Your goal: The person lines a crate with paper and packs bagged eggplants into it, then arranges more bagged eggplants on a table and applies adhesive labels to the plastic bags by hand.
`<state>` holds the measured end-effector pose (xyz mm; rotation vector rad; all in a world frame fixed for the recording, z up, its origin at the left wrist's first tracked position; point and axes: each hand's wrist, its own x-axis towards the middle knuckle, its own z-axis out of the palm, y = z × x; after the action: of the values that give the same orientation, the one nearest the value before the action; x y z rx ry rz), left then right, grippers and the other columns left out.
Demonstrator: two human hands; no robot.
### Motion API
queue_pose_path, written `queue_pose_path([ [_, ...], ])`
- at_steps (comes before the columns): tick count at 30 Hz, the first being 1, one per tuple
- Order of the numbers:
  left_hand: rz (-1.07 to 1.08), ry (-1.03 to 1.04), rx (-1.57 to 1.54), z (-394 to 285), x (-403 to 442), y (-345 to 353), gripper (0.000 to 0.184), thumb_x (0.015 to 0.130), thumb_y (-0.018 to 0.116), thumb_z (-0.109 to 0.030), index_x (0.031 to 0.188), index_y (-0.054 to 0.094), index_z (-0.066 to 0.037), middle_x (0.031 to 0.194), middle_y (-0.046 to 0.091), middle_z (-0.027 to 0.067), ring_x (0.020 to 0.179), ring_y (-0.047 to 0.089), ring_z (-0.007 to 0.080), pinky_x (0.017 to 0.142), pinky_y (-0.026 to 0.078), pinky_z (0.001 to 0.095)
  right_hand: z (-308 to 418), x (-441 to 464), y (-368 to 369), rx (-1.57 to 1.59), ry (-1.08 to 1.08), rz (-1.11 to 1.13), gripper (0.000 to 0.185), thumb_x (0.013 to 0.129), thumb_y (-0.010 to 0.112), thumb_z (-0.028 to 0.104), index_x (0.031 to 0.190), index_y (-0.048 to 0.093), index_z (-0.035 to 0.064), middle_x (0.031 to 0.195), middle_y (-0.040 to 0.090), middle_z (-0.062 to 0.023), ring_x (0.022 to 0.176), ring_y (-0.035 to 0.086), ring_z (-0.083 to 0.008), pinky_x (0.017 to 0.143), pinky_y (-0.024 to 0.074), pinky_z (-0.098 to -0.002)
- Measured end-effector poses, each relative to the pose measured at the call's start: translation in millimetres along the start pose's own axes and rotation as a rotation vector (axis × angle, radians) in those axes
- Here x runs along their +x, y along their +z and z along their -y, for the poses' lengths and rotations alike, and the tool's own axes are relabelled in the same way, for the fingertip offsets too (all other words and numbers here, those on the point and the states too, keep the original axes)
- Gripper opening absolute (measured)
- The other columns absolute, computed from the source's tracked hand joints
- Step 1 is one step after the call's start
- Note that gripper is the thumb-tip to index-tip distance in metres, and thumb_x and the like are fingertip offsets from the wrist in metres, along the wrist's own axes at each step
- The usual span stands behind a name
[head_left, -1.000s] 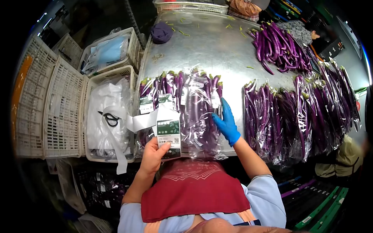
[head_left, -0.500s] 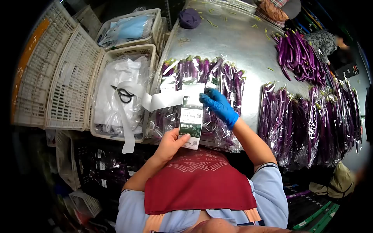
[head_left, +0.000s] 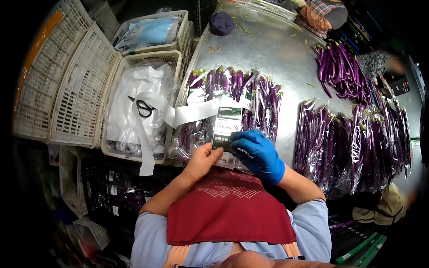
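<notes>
A strip of printed green and white labels [head_left: 227, 119] hangs in front of me above bagged eggplants [head_left: 274, 105]. My bare left hand [head_left: 201, 161] pinches its lower left edge between thumb and fingers. On the right side, my right hand [head_left: 260, 156], in a blue glove, has its fingers closed on the strip at a dark green label. Whether it has lifted a label is hidden by the fingers. White backing tape [head_left: 190, 113] trails from the strip leftward to a crate, curling down over its side. Black scissors [head_left: 144, 108] lie in that crate beside the tape.
To the left stand a white crate [head_left: 111, 147] of clear bags, another crate [head_left: 181, 38] behind it and upright crates [head_left: 73, 96]. Bagged eggplants [head_left: 313, 143] line the metal table [head_left: 263, 53] at right, with loose eggplants [head_left: 342, 69] beyond. Other people work at the far side.
My right hand has come down from the strip's upper end to its lower right part. My left hand still grips the lower left edge.
</notes>
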<state>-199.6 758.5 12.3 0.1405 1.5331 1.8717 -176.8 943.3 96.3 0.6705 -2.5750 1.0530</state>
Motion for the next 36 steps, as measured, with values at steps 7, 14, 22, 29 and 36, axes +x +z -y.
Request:
queue_pose_path([
  [7,0.152,-0.063,0.045,3.6,2.6,3.1,0.023,0.083,0.052,-0.006,0.105,0.052,0.002,0.089,0.059,0.0032,0.079,0.055,0.0079,0.072,0.045,0.0229,-26.4,-25.8,18.0,0.025,0.196,-0.072,0.024,0.069,0.063,0.005,0.092,0.054,0.0053,0.094,0.056,-0.0098,0.085,0.053,-0.0284,0.073,0.0436,-0.0335],
  [14,0.114,-0.096,-0.064,0.3,3.0,12.5,0.018,0.083,0.054,-0.007,0.098,0.056,0.002,0.085,0.058,0.0016,0.074,0.052,0.0058,0.066,0.044,0.0204,-38.7,-44.0,35.1,0.193,0.233,0.034,0.019,0.075,0.06,0.01,0.093,0.055,0.0051,0.087,0.058,-0.0116,0.08,0.055,-0.028,0.067,0.0451,-0.0329],
  [22,0.146,0.002,0.325,-8.3,1.6,15.7,0.013,0.081,0.054,-0.007,0.09,0.057,0.002,0.076,0.057,-0.0001,0.069,0.049,0.0038,0.062,0.042,0.0203,-44.1,-34.0,20.4,0.406,0.396,0.339,0.018,0.077,0.059,0.014,0.089,0.061,0.0011,0.078,0.061,-0.0135,0.069,0.06,-0.0262,0.063,0.0468,-0.0301],
  [29,0.164,0.0,0.309,-13.3,0.6,19.4,0.016,0.08,0.053,-0.008,0.09,0.056,0.004,0.076,0.058,0.0013,0.07,0.049,0.0041,0.063,0.042,0.0222,-59.7,-35.1,19.3,0.737,0.691,0.435,0.022,0.078,0.059,0.015,0.092,0.061,-0.0023,0.081,0.063,-0.0111,0.072,0.058,-0.0121,0.068,0.0462,-0.025],
  [36,0.138,-0.024,0.399,-8.0,0.0,19.3,0.021,0.08,0.052,-0.007,0.098,0.056,0.003,0.076,0.06,0.0052,0.073,0.052,0.006,0.067,0.044,0.0234,-64.7,-36.2,25.9,0.672,0.603,0.447,0.02,0.077,0.056,0.013,0.09,0.061,-0.0019,0.077,0.063,-0.0115,0.068,0.058,-0.0125,0.064,0.0465,-0.0255],
])
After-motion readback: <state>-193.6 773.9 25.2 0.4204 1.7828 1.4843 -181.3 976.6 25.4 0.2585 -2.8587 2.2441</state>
